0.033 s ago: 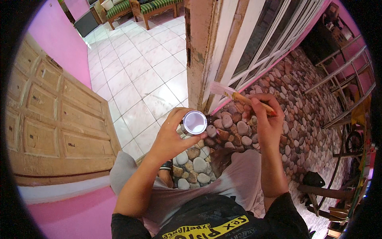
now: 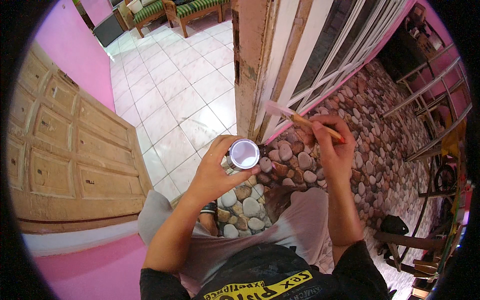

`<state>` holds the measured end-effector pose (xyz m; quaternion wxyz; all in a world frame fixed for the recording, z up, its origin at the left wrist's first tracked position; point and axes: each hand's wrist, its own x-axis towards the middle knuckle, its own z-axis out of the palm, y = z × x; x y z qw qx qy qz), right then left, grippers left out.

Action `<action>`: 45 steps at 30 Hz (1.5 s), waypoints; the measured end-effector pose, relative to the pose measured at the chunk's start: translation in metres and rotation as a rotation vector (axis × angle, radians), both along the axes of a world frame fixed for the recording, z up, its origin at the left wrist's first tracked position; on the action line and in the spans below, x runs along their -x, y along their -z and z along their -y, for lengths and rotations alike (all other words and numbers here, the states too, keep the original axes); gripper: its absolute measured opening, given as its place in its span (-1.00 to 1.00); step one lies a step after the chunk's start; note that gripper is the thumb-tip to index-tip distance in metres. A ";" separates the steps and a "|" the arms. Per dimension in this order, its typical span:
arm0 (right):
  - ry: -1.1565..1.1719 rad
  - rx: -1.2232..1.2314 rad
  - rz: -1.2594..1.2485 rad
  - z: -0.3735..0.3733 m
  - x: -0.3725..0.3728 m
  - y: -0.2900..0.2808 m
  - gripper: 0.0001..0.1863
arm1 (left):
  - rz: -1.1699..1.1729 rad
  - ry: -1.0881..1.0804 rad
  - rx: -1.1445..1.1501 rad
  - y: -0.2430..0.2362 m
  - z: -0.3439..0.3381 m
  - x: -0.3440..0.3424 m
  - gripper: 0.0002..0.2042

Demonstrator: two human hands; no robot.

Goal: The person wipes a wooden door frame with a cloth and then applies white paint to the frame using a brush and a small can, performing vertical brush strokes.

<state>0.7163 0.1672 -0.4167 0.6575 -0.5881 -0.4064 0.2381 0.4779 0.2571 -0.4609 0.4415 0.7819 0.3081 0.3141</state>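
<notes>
My left hand [image 2: 215, 170] grips a small open can [image 2: 244, 154] of pale paint, fingers wrapped round its side and thumb along its lower edge. My right hand [image 2: 335, 142] holds a paintbrush [image 2: 305, 121] by its wooden handle; the bristles point up and left, in front of a weathered door frame [image 2: 247, 70] with worn white and brown surfaces. The brush is apart from the can, above and right of it. My knees in grey trousers sit beneath both hands.
A wooden panel door [image 2: 80, 145] and pink walls [image 2: 75, 50] are at left. Beyond the doorway lie white tiles [image 2: 175, 100] and green-striped seats [image 2: 190, 10]. A pebble-patterned floor [image 2: 370, 125] spreads right, with metal framework [image 2: 425, 110], a dark bag [image 2: 393, 225] and a white-framed window [image 2: 325, 55].
My right hand and the brush have shifted very slightly up and to the left. The left hand and can look unchanged.
</notes>
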 end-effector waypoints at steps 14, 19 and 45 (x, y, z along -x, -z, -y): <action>-0.039 0.000 0.538 -0.014 -0.007 -0.006 -0.88 | 0.003 -0.019 -0.021 -0.012 0.005 0.010 -0.40; -0.011 -0.097 0.692 -0.031 -0.005 -0.020 -0.88 | -0.011 -0.010 -0.054 -0.008 0.003 0.012 -0.40; -0.045 -0.233 0.663 -0.016 -0.011 -0.089 -0.85 | -0.004 -0.002 -0.028 -0.018 0.005 0.014 -0.41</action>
